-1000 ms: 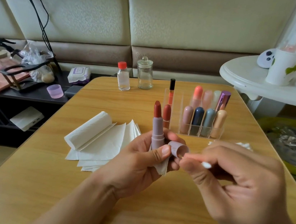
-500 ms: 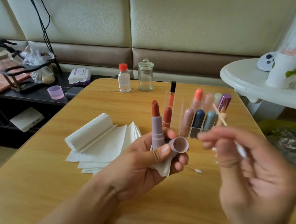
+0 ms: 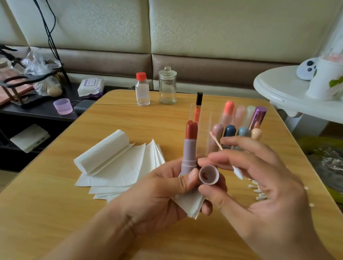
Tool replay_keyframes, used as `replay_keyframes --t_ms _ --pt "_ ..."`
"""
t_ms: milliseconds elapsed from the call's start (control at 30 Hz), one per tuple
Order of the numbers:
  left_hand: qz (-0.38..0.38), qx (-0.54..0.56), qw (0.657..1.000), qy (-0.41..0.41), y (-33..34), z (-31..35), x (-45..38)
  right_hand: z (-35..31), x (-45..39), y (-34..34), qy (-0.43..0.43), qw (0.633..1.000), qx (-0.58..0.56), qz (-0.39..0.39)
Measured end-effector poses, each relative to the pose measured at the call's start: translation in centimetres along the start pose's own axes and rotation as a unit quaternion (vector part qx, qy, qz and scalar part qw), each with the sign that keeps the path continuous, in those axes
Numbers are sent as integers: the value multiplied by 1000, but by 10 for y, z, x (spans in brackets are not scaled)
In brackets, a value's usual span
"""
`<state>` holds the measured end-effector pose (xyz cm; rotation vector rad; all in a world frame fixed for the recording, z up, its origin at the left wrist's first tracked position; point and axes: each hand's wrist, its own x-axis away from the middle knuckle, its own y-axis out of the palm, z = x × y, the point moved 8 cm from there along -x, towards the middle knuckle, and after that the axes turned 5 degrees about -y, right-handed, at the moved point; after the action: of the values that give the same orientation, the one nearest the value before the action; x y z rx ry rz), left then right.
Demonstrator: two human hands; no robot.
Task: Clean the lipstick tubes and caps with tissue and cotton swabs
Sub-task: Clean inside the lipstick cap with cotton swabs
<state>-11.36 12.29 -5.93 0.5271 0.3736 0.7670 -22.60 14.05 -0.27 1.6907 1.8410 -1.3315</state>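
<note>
Left hand [image 3: 157,195] grips lipstick [image 3: 189,152] and cap [image 3: 208,175]; right hand [image 3: 266,194] pinches swab [image 3: 226,154]

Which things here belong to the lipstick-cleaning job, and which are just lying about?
In use: open lipstick, cap and folded tissue in left hand; cotton swab in right hand; tissue stack; lipstick organiser.

Lying about: glass jar, small bottle, paper cup.

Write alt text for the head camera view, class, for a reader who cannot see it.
A left hand holds an uncapped red lipstick, its open cap and a tissue; the right hand holds a cotton swab above the cap, over a wooden table.
</note>
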Motion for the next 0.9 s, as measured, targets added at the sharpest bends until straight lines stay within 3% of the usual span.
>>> replay_keyframes --t_ms 167,267,367,633,767,900 --pt "3 81 997 -8 -5 -1 -1 -3 -5 -9 -32 996 -70 33" --pt "4 79 997 -14 -5 1 -2 1 -5 -25 -29 984 -148 100" --pt "18 50 998 -22 -6 -1 -2 2 -5 -24 -29 974 -209 83" --pt "113 -31 992 -39 -16 0 1 6 -9 -9 -49 995 -84 -5" --pt "133 -49 989 -41 -18 2 1 2 -8 -10 -88 996 11 -1" --pt "143 -61 987 -31 -18 3 2 1 -6 -7 -63 997 -37 -6"
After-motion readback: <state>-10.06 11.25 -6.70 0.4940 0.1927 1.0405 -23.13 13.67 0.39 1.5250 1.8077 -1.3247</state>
